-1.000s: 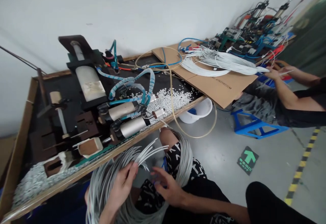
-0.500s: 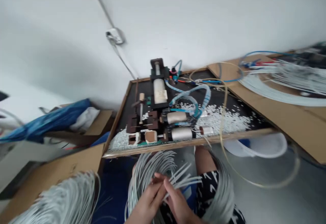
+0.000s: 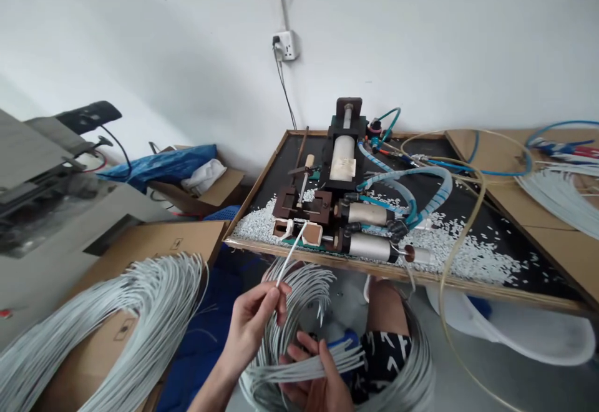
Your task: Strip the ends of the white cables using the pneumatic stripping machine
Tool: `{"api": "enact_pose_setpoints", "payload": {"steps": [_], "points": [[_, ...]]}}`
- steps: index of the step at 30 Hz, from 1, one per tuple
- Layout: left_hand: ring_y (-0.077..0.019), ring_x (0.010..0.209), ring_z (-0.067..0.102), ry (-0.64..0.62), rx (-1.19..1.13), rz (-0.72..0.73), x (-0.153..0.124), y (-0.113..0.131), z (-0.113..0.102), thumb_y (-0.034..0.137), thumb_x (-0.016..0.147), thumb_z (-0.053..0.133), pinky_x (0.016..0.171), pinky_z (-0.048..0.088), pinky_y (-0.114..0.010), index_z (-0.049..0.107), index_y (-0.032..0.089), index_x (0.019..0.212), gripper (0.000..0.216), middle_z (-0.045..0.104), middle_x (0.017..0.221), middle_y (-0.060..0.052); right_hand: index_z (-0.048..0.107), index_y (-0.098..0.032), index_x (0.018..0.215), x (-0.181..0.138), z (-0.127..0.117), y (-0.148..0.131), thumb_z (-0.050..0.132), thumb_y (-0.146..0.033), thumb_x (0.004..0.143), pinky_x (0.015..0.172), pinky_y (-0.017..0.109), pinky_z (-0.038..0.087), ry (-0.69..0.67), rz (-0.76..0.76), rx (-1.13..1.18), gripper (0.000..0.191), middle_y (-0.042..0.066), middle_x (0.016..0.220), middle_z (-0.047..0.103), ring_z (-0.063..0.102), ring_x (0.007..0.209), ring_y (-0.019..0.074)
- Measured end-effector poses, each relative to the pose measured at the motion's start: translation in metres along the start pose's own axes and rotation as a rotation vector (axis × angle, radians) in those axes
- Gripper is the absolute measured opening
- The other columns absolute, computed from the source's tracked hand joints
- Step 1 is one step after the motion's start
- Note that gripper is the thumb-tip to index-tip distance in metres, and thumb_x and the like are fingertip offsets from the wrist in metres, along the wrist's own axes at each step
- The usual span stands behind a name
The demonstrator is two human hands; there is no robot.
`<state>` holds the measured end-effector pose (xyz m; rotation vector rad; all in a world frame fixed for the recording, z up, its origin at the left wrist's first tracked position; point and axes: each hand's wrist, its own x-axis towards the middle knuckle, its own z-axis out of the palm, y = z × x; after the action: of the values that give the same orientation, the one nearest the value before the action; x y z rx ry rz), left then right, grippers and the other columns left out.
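My left hand (image 3: 257,317) pinches one thin white cable (image 3: 291,257) between thumb and fingertips. The cable slants up and away, its far end at the front jaws (image 3: 303,232) of a pneumatic machine (image 3: 343,159); whether it touches them I cannot tell. Lower down, my right hand (image 3: 322,377) curls around a bundle of grey-white cables (image 3: 299,371), thumb on the near side and cable ends sticking out to the right. A large coil of the same cables (image 3: 276,343) hangs about my lap, partly hidden behind both hands.
White cut bits (image 3: 468,256) lie scattered over the black wood-rimmed table (image 3: 276,181). More cables (image 3: 154,312) rest on cardboard at left, and another coil (image 3: 561,200) at right. A yellowish hose (image 3: 449,274) droops over the table edge above a white basin (image 3: 528,331).
My hands, together on the bundle before, have parted. The left has risen toward the machine with a single cable; the right keeps the bundle. The view has swung left.
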<state>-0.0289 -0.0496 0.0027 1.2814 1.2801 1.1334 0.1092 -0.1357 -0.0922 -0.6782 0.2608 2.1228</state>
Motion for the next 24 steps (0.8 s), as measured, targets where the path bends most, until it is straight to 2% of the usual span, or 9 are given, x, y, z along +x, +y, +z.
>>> {"api": "enact_pose_setpoints", "payload": {"steps": [2, 4, 6, 8, 11, 16, 19, 22, 24], "points": [[-0.0113, 0.051, 0.049, 0.006, -0.114, -0.019, 0.006, 0.0, 0.002, 0.047, 0.095, 0.065, 0.054, 0.041, -0.023, 0.07, 0.013, 0.092, 0.035, 0.055, 0.058, 0.002, 0.082, -0.028, 0.095, -0.001, 0.002, 0.002, 0.091, -0.065, 0.055, 0.079, 0.037, 0.062, 0.013, 0.003, 0.016, 0.056, 0.005, 0.097, 0.085, 0.079, 0.097, 0.0281], [-0.0086, 0.047, 0.038, 0.013, -0.246, -0.051, 0.014, 0.001, 0.007, 0.05, 0.092, 0.067, 0.048, 0.033, -0.021, 0.07, 0.012, 0.091, 0.038, 0.042, 0.054, 0.006, 0.081, -0.026, 0.096, 0.002, 0.002, 0.002, 0.092, -0.063, 0.055, 0.075, 0.037, 0.063, 0.04, 0.006, 0.025, 0.057, 0.006, 0.097, 0.085, 0.079, 0.096, 0.0283], [-0.0067, 0.046, 0.026, -0.012, -0.366, -0.079, 0.022, 0.005, 0.011, 0.054, 0.09, 0.069, 0.045, 0.025, -0.02, 0.07, 0.012, 0.089, 0.042, 0.028, 0.054, 0.009, 0.081, -0.023, 0.095, 0.007, 0.0, 0.001, 0.095, -0.06, 0.053, 0.066, 0.035, 0.064, 0.076, 0.007, 0.03, 0.058, 0.006, 0.094, 0.085, 0.08, 0.092, 0.029], [-0.0061, 0.047, 0.021, -0.068, -0.406, -0.082, 0.03, 0.009, 0.015, 0.055, 0.09, 0.069, 0.045, 0.024, -0.02, 0.07, 0.011, 0.086, 0.044, 0.024, 0.055, 0.01, 0.081, -0.021, 0.094, 0.012, -0.004, -0.001, 0.098, -0.054, 0.049, 0.057, 0.033, 0.064, 0.097, 0.009, 0.041, 0.058, 0.005, 0.088, 0.085, 0.08, 0.087, 0.0284], [-0.006, 0.045, 0.025, -0.092, -0.381, -0.049, 0.039, 0.01, 0.018, 0.051, 0.092, 0.069, 0.046, 0.028, -0.02, 0.071, 0.012, 0.086, 0.039, 0.028, 0.052, 0.009, 0.08, -0.02, 0.092, 0.019, -0.012, -0.005, 0.102, -0.042, 0.044, 0.053, 0.029, 0.062, 0.086, 0.036, 0.082, 0.057, 0.002, 0.079, 0.084, 0.081, 0.08, 0.0251], [-0.0091, 0.043, 0.042, 0.06, -0.224, 0.04, 0.045, 0.003, 0.022, 0.049, 0.092, 0.068, 0.048, 0.036, -0.022, 0.072, 0.014, 0.089, 0.036, 0.046, 0.047, 0.006, 0.08, -0.022, 0.093, 0.021, -0.024, -0.008, 0.1, -0.034, 0.05, 0.051, 0.029, 0.062, 0.038, 0.099, 0.106, 0.049, -0.002, 0.077, 0.084, 0.081, 0.079, 0.0239], [-0.0099, 0.045, 0.045, 0.066, -0.083, 0.062, 0.044, 0.001, 0.02, 0.05, 0.093, 0.064, 0.052, 0.039, -0.024, 0.07, 0.014, 0.076, 0.039, 0.052, 0.047, 0.003, 0.079, -0.022, 0.094, 0.02, -0.028, -0.011, 0.098, -0.031, 0.055, 0.052, 0.028, 0.062, 0.072, 0.07, 0.09, 0.044, -0.002, 0.08, 0.084, 0.081, 0.081, 0.0228], [-0.01, 0.047, 0.043, 0.04, 0.03, 0.064, 0.044, -0.001, 0.018, 0.049, 0.096, 0.06, 0.055, 0.04, -0.024, 0.063, 0.016, 0.062, 0.048, 0.05, 0.047, 0.003, 0.079, -0.021, 0.095, 0.019, -0.025, -0.013, 0.1, -0.03, 0.049, 0.049, 0.026, 0.062, 0.123, 0.049, 0.091, 0.051, -0.003, 0.08, 0.084, 0.081, 0.079, 0.0218], [-0.0103, 0.046, 0.043, 0.053, 0.087, 0.053, 0.044, -0.003, 0.017, 0.049, 0.096, 0.058, 0.056, 0.04, -0.024, 0.063, 0.017, 0.061, 0.049, 0.049, 0.046, 0.004, 0.079, -0.02, 0.094, 0.02, -0.022, -0.013, 0.101, -0.031, 0.044, 0.045, 0.025, 0.06, 0.165, 0.036, 0.086, 0.055, -0.004, 0.076, 0.083, 0.081, 0.075, 0.0208]]}}
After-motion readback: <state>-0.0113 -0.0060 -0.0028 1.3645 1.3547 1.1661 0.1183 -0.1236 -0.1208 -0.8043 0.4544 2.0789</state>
